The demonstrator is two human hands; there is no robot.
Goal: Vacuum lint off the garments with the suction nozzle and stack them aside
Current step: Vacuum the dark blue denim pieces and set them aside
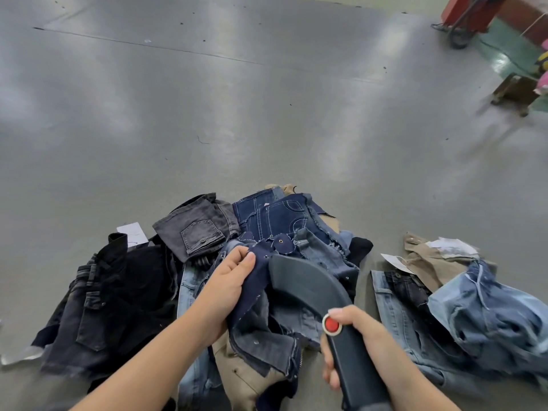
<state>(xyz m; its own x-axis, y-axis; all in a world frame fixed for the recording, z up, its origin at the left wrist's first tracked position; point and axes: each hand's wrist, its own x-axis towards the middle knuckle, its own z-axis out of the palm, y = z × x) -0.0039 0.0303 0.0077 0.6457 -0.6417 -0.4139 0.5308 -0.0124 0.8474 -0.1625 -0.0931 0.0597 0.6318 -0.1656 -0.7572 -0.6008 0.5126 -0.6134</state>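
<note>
- Left hand (229, 280): fingers and thumb curled tight on a dark blue denim piece (261, 268) w/ frayed edges and small metal studs, lifting it a bit off the heap.
- Right hand (355, 342): wrapped round the handle of the suction nozzle (305, 280), thumb right by the round red button (332, 324).
- Nozzle: dark grey, smooth plastic, curved, w/ a wide flat mouth. Mouth sits on the dark blue piece, just beside the left fingers. Its back end is cut off at the bottom edge.
- Big heap (207, 262) in the middle, on the grey floor (207, 114): black, grey, dark blue, light blue jeans bits, some tan cloth, all crumpled.
- Grey piece (195, 226) on top shows a stitched back pocket.
- Side pile (462, 298) to the right, apart from the heap: light blue denim, tan cloth, white paper tags.
- Floor is smooth and shiny.
- Top right: red thing (471, 10) and brown stool (516, 90), blurry, cut off, can't tell more.
</note>
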